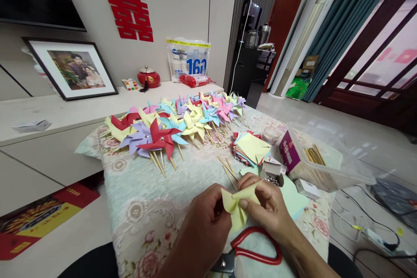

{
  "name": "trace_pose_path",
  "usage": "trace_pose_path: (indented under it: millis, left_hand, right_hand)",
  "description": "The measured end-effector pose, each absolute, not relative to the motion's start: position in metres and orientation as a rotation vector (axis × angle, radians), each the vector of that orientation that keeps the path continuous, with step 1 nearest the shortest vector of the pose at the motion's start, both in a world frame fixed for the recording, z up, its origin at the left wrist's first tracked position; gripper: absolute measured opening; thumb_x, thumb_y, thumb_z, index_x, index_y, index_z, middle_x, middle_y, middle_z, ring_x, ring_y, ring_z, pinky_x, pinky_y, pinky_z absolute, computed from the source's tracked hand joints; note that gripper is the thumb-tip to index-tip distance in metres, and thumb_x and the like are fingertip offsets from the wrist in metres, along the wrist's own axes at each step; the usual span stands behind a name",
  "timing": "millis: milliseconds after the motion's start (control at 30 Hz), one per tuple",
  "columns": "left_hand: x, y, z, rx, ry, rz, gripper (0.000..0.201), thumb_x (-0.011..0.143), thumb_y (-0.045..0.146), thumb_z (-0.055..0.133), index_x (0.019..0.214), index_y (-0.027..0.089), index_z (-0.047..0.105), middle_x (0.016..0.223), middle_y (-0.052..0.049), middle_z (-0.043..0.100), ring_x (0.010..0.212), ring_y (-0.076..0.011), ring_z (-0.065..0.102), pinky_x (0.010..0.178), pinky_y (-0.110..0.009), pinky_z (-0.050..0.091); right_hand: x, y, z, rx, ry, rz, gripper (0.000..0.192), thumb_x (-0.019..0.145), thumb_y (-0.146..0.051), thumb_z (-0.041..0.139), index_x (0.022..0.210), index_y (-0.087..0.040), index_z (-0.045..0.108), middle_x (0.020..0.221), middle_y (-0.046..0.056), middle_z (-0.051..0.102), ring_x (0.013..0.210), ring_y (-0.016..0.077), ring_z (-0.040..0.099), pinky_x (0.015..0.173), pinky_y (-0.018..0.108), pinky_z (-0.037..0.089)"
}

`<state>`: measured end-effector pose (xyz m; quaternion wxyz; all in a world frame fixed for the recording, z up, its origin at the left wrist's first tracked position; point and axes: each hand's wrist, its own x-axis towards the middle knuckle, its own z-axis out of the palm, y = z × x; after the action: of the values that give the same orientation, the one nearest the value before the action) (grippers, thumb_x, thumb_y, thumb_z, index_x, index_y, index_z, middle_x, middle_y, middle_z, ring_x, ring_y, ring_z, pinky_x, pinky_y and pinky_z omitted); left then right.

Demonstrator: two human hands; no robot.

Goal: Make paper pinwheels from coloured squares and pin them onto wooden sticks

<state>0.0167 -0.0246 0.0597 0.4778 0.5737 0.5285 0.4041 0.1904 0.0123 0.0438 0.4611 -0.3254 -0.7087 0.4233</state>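
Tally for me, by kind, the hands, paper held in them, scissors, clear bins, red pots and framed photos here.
Hands: 2 (left hand, right hand)
Held yellow paper: 1
Scissors: 1
Clear bin: 1
Red pot: 1
Framed photo: 1
Total: 7

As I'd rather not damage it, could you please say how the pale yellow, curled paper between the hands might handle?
The pale yellow paper is probably light, being thin. It likely bends easily, given its curled flaps. Pinched by fingers, those might spring open if released.
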Motion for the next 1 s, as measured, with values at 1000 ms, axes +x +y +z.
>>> trace_pose_path:
  millis: [1000]
  left_hand:
    - [0.027, -0.005, 0.037, 0.634, 0.934, 1.147, 0.024, 0.057, 0.012, 0.061, 0.081, 0.014, 0.062, 0.067, 0.002, 0.059, 0.055, -0.0083, 0.036, 0.051, -0.023, 0.025]
  right_hand:
    - [0.191, 0.026, 0.024, -0.983, -1.870, 0.460, 0.036, 0.090, -0.014, 0.058, 0.123, -0.025, 0.068, 0.117, 0.008, 0.072, 0.109, 0.0234, 0.067, 0.092, 0.038, 0.054]
